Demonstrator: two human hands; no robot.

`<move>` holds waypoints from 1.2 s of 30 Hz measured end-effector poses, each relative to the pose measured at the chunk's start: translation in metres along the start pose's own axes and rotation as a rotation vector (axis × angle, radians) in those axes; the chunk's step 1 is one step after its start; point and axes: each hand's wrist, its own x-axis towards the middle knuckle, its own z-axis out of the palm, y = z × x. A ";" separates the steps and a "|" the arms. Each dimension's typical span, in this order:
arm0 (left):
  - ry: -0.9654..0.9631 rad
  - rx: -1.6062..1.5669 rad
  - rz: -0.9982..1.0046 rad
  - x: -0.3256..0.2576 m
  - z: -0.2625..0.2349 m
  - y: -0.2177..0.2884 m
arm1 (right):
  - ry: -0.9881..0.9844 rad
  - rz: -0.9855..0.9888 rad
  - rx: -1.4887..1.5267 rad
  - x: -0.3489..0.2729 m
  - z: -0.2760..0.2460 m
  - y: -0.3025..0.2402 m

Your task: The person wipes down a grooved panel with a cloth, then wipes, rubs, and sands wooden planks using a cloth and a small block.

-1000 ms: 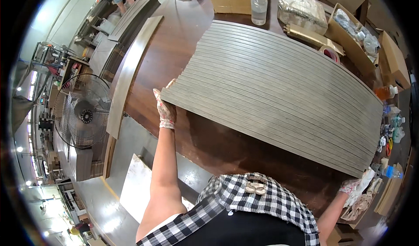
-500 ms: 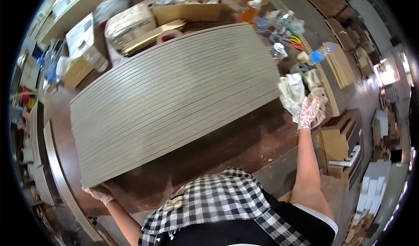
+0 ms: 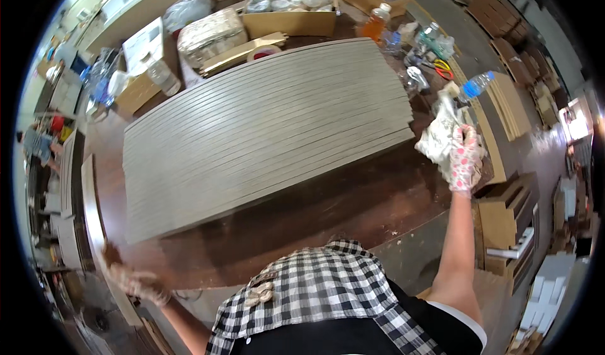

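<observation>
A wide row of grey slats (image 3: pixel 271 134), laid edge to edge, covers much of the dark brown table (image 3: pixel 296 210). At its right end my right hand (image 3: pixel 464 156), in a pink-spotted white glove, is closed on a crumpled white rag (image 3: pixel 441 134). More crumpled cloth lies partly hidden under that hand. My left hand (image 3: pixel 135 284), in a pale glove, is at the table's near left edge, apart from the slats. A small brown shape (image 3: pixel 111 254) shows at its fingertips. Motion blurs its fingers, so I cannot tell whether it holds that.
Along the far side are a carton of tape rolls (image 3: pixel 290 23), a wrapped bundle (image 3: pixel 211 36) and a clear bottle (image 3: pixel 162 76). An orange drink bottle (image 3: pixel 376 22), scissors (image 3: pixel 443 69) and a blue-labelled bottle (image 3: pixel 476 86) stand or lie at the right. A long strip (image 3: pixel 93 203) runs along the left edge.
My left hand has left the slats' near left corner and moved out toward the table's left edge. My right hand has closed on the white rag and bunched it up.
</observation>
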 end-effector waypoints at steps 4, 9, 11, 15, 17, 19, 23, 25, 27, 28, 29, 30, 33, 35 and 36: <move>-0.327 -0.495 -0.340 0.034 0.104 0.129 | -0.330 -0.099 0.454 -0.029 -0.015 -0.102; -0.907 -1.516 -0.922 -0.005 0.158 0.206 | -0.315 0.051 1.318 -0.077 -0.016 -0.239; -0.816 -1.797 -0.880 -0.032 0.166 0.220 | -0.248 -0.087 1.424 -0.095 0.013 -0.243; -0.892 -1.532 -1.084 -0.036 0.141 0.205 | -0.525 -0.329 0.952 -0.146 0.057 -0.206; -0.904 -1.395 -1.091 -0.027 0.129 0.188 | -0.380 -0.825 0.560 -0.168 0.074 -0.170; -0.784 -1.530 -1.139 -0.032 0.111 0.166 | -0.480 -1.031 0.550 -0.185 0.079 -0.187; -0.943 -1.318 -0.812 -0.036 0.085 0.106 | -1.003 -0.633 0.688 -0.217 0.075 -0.249; -0.890 -1.243 -0.896 -0.039 0.062 0.083 | -0.913 -0.543 0.642 -0.221 0.077 -0.269; -0.886 -1.064 -0.886 -0.030 0.034 0.057 | -0.606 -0.307 0.637 -0.229 0.078 -0.280; -0.901 -1.268 -1.144 -0.040 0.024 0.046 | -0.393 -0.179 0.680 -0.233 0.079 -0.288; -1.048 -1.303 -1.205 -0.034 0.015 0.038 | -0.336 -0.075 0.929 -0.236 0.075 -0.310; -1.201 -1.334 -1.262 -0.029 0.007 0.032 | -0.259 -0.005 1.053 -0.239 0.072 -0.329; -1.229 -1.584 -1.101 -0.046 0.007 0.029 | -0.132 -0.375 0.600 -0.261 0.073 -0.342; -0.915 -1.751 -1.064 -0.041 0.016 0.023 | -0.466 -0.374 0.681 -0.281 0.067 -0.380; -0.952 -1.779 -1.045 -0.037 0.019 0.017 | -0.703 -0.560 0.452 -0.278 0.055 -0.397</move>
